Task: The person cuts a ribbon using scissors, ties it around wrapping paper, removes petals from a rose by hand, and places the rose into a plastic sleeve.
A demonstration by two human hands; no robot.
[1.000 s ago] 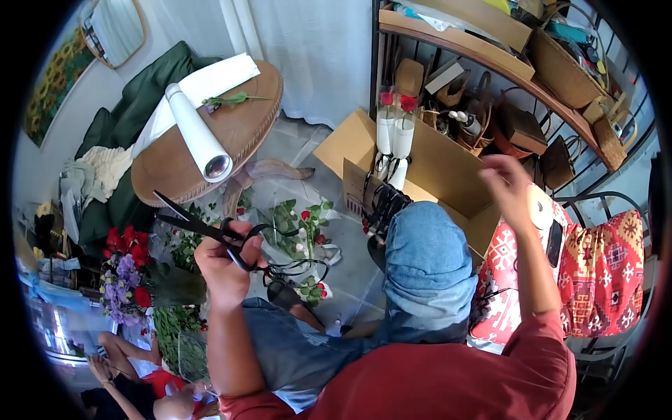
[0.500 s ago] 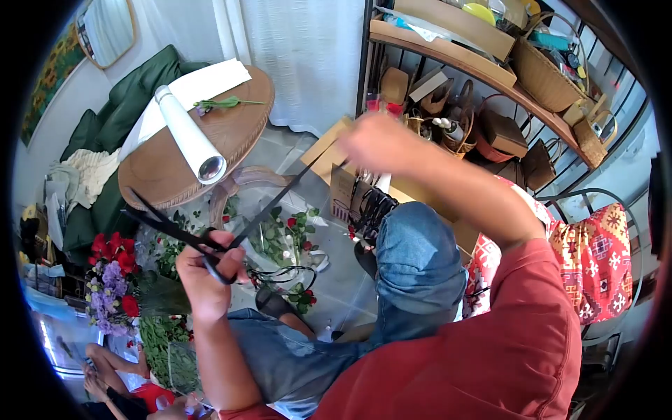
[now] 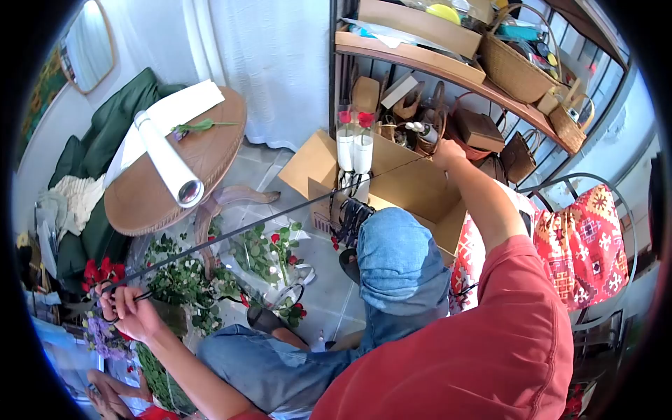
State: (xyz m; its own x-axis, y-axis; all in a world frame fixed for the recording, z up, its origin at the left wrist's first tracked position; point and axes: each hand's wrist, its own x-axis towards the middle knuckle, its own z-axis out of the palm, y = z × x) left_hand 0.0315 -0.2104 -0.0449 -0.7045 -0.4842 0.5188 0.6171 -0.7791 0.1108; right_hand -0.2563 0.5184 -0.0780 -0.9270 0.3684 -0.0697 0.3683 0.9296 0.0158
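A long black ribbon is stretched taut on a slant across the view. My left hand, at the lower left, is closed around the handles of the black scissors, beside the ribbon's lower end; the blades are hard to make out. At the upper right, my right hand is closed on the ribbon's other end, above the open cardboard box. Two red roses in white wraps stand upright at the box. A bunch of black ribbons hangs by my knee.
A round wooden table bears a white roll and a purple flower. Roses and greenery lie on the floor. Shelves with baskets stand at the back right, above a red patterned cloth. Another person's arm shows at lower left.
My left hand has moved down and left with the scissors. My right hand has swung across to the left, then back right, drawing the ribbon out long. The view has shifted right.
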